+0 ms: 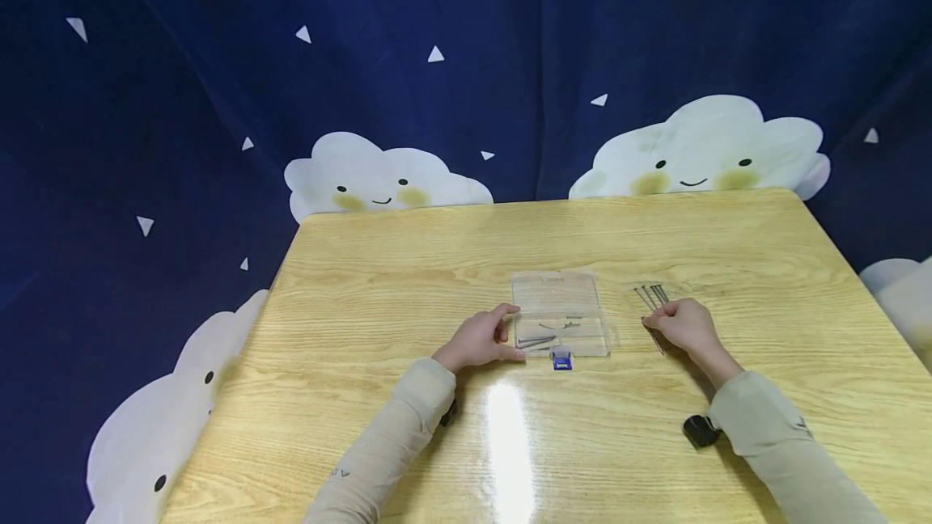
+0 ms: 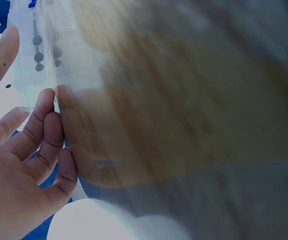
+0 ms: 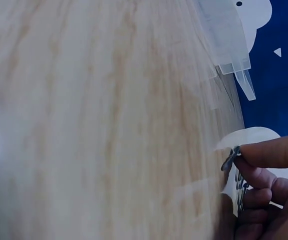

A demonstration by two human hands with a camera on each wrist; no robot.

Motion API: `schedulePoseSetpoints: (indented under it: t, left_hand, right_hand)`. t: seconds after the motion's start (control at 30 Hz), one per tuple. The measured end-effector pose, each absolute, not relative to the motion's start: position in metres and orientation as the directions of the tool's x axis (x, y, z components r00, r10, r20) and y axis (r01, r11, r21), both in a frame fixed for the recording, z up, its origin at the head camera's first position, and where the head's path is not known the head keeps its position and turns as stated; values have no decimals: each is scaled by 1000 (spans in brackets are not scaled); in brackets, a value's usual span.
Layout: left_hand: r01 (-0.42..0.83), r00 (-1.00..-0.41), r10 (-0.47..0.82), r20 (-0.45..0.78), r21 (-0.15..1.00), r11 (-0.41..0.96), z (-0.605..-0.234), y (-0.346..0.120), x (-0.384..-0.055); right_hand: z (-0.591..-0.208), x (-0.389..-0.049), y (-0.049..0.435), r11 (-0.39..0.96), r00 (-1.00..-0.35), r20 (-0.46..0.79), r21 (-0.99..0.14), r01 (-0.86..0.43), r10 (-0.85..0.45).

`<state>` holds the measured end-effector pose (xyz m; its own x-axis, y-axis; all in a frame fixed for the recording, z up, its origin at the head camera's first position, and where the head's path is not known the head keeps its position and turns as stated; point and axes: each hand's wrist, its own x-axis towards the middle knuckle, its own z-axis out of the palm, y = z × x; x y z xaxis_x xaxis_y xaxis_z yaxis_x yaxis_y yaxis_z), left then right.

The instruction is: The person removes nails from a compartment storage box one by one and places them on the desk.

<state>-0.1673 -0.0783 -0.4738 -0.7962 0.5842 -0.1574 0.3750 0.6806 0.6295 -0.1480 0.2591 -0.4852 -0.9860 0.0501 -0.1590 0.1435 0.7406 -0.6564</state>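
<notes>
Bits (image 1: 572, 325) inside the box (image 1: 591, 344) are too small to identify; right of it, the right hand (image 1: 683, 326) partly hides nails (image 1: 658, 293).

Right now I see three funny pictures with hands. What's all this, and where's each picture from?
There's no robot here, just a person. The wide picture looks down from the person's head; the two close ones look from the left and right wrists. On the wooden table lie an open clear box with some nails inside and, to its right, more nails. The bare left hand reaches round the box's left end, thumb in front. The bare right hand pinches one nail.
</notes>
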Motion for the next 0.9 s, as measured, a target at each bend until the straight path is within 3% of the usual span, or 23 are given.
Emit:
schedulePoseSetpoints:
  t: [0.33,0.9]
  left_hand:
    - [371,-797,581,-165,626,686,-471,-78,-166]
    - [363,-803,574,-160,632,684,-473,-77,-167]
  right_hand:
    - [-484,-143,265,652,-984,-168,-740,166,59]
    - [-475,-141,260,602,-988,-148,-785,146,46]
